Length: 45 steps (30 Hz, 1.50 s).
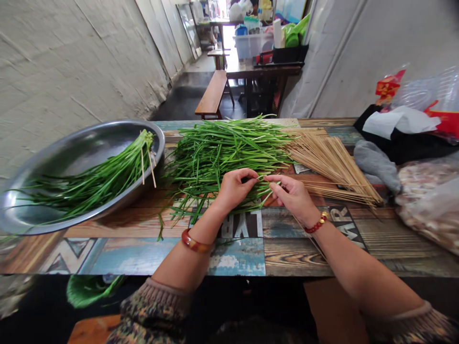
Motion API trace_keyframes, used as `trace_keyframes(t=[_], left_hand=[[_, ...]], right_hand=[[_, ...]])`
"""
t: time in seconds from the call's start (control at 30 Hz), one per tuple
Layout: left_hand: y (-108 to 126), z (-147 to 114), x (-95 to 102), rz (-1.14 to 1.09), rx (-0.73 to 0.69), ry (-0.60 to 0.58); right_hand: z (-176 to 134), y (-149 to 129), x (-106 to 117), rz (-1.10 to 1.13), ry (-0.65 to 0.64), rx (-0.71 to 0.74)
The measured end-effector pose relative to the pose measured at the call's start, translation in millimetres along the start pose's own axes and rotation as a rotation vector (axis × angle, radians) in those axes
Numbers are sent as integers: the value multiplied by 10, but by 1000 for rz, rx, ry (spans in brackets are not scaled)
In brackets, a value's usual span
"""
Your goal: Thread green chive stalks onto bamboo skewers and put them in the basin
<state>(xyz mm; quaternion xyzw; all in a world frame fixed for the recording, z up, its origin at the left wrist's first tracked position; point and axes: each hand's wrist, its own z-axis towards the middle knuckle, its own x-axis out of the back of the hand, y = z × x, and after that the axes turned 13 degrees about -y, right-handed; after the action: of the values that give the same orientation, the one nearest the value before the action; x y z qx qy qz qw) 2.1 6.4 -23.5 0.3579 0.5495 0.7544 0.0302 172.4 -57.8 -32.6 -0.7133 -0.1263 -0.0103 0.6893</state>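
My left hand [237, 190] is closed, thumb and forefinger pinching the pale stem ends of garlic chives at the front of a loose green pile [222, 148]. Just to its right, my right hand [293, 197] is also closed, its fingertips at the same stem ends. A thin bamboo skewer [311, 240] runs from under the right palm towards me, and its tip is hidden by the fingers. More bamboo skewers [333, 167] lie fanned out to the right of the chives. At left, a metal basin [107, 131] holds a bunch of chives [118, 169] threaded on two skewers.
The patchwork wood-print table [236, 260] has loose leaf bits on it. At right lie a grey plastic bag [376, 165], a bag of pale pieces [430, 196] and red packaging [446, 122]. A bench [212, 93] and a plastic tub [253, 45] are beyond. Below hangs a green basket-like thing [84, 291].
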Motion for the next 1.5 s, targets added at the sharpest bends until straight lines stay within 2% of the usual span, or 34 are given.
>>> trace_keyframes(t=[0.1, 0.17, 0.37, 0.5, 1.0, 1.5], left_hand=[[22, 4, 18, 78, -76, 32], [45, 5, 35, 46, -82, 75], [112, -12, 59, -338, 46, 78], [140, -25, 35, -448, 108, 50], [180, -48, -17, -580, 112, -6], [178, -52, -21, -616, 114, 6]], right_hand=[[-7, 1, 3, -14, 1, 12], [-19, -7, -1, -16, -2, 28], [-71, -46, -32, -58, -7, 59], [-84, -48, -44, -81, -8, 76], [-59, 16, -28, -166, -22, 86], [-72, 10, -27, -119, -32, 96]])
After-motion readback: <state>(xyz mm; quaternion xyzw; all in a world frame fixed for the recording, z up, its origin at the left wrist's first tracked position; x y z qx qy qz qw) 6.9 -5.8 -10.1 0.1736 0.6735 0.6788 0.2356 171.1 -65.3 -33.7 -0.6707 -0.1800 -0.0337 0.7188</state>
